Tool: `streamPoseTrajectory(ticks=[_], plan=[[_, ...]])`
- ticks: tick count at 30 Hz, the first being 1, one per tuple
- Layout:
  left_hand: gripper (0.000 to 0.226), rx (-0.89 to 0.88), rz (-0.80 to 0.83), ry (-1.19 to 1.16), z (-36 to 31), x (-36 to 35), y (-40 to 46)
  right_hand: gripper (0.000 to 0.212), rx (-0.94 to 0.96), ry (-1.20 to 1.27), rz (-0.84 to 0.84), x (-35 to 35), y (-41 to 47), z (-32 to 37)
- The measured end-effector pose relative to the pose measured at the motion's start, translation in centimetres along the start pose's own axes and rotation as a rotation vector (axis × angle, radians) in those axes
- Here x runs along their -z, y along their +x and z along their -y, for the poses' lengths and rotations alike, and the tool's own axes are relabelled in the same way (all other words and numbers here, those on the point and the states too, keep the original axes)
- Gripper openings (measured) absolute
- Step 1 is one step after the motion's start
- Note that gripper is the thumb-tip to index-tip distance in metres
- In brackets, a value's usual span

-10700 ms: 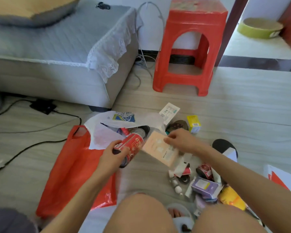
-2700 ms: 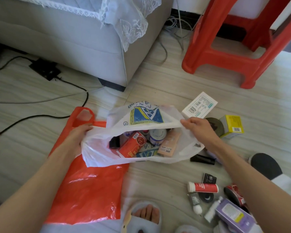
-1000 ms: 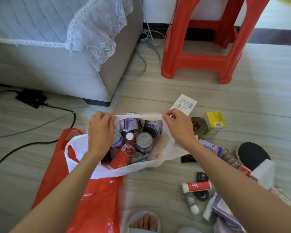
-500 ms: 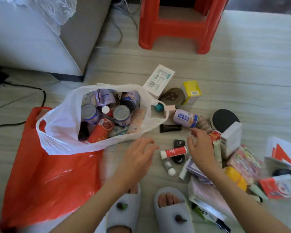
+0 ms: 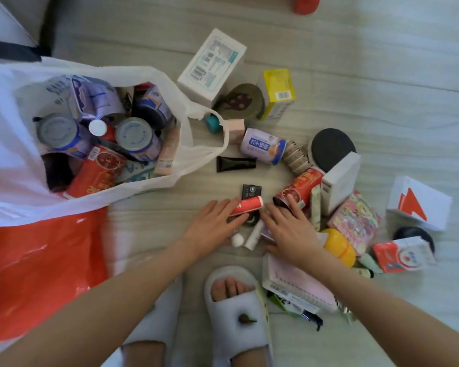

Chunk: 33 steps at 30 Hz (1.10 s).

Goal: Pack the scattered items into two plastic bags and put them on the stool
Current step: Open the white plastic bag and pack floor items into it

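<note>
A white plastic bag lies open on the floor at the left, holding several cans, a red tube and packets. Under it lies a flat red plastic bag. My left hand rests fingers spread on a small red-and-white tube and small bottles near a black sachet. My right hand lies open over small items beside a red can. Only a foot of the red stool shows at the top edge.
Scattered on the floor to the right: a white labelled box, a yellow box, a purple can, a black tube, a black round disc, a yellow ball, a pink notebook. My slippered feet are below.
Both hands let go of the white bag's rim and moved down to the small items on the floor. The camera tilted down, so the stool is almost out of view.
</note>
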State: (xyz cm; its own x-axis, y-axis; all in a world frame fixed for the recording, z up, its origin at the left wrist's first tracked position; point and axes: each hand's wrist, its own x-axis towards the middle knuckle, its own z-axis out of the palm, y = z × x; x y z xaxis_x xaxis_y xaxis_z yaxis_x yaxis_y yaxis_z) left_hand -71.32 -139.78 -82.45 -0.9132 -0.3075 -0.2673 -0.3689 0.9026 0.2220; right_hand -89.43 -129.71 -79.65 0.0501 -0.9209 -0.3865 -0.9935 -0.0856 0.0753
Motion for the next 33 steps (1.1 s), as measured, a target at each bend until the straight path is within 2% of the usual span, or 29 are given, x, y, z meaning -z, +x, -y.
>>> streamPoseTrajectory(ticks=[2,4,5,10,14,22,27,33], plan=[[0.056,-0.013,0.008,0.008,-0.3,-0.3,-0.2,0.062,-0.003,0.006,-0.006,-0.2,0.2,0.1],[0.023,-0.026,-0.055,0.041,-0.6,-0.2,-0.2,0.052,-0.003,0.001,-0.016,-0.4,0.4,0.3],[0.015,-0.031,-0.072,0.042,-0.5,-0.1,-0.1,0.048,-0.005,-0.001,-0.023,-0.4,0.6,0.4],[0.022,0.042,-0.092,0.029,0.6,-0.3,-1.5,0.038,-0.034,-0.031,-0.058,-0.7,0.7,0.5],[0.051,0.215,-0.075,-0.080,1.0,-0.5,-2.9,0.029,-0.051,-0.095,-0.078,-1.2,1.1,0.9],[0.089,0.331,-0.098,-0.129,1.2,-0.4,-2.6,0.021,-0.075,-0.179,-0.092,-1.3,1.9,1.3],[0.081,0.373,-0.050,-0.165,1.3,-0.5,-2.8,0.022,-0.071,-0.171,-0.067,-1.3,1.8,1.2],[0.072,0.433,-0.055,-0.396,1.0,-0.4,-3.7,0.024,-0.042,-0.156,-0.099,-1.4,1.3,1.0]])
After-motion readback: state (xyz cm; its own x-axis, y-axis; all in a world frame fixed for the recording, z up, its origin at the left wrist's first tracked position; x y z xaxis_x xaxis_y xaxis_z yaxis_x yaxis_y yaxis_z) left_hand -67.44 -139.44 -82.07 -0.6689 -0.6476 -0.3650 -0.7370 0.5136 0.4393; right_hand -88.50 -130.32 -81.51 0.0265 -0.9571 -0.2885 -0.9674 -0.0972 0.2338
